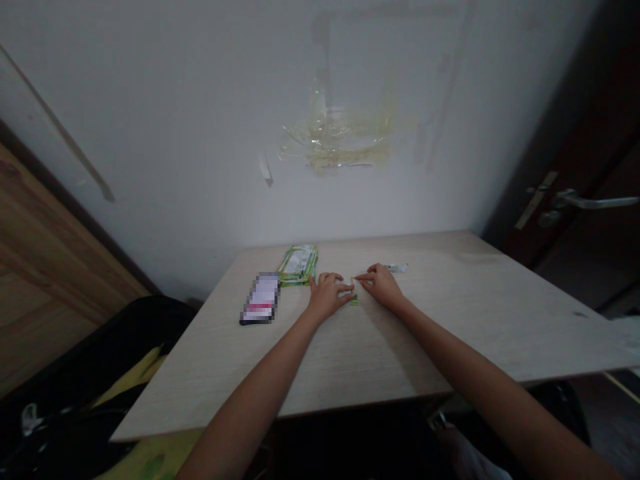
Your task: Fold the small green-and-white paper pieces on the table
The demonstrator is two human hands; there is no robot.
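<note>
A small, narrow green-and-white strip (354, 301) lies on the table between my two hands; its exact kind is too small to make out. My left hand (327, 297) rests palm down, with thumb and index finger closed at the strip's left side and the other fingers bent on the table. At the strip's far end, my right hand (384, 285) has its thumb and fingertips pinched together on it. Just beyond the right hand lies a small printed wrapper piece (399, 268), partly hidden behind it. Near my left fingers sits a stack of green-and-white packets (299, 263).
A phone (261, 298) with a lit, blurred screen lies left of the packets on the pale wooden table (320, 380). Behind the table rises a white wall (200, 133) with peeling clear tape (345, 143). A dark door with a metal handle (595, 200) stands at right.
</note>
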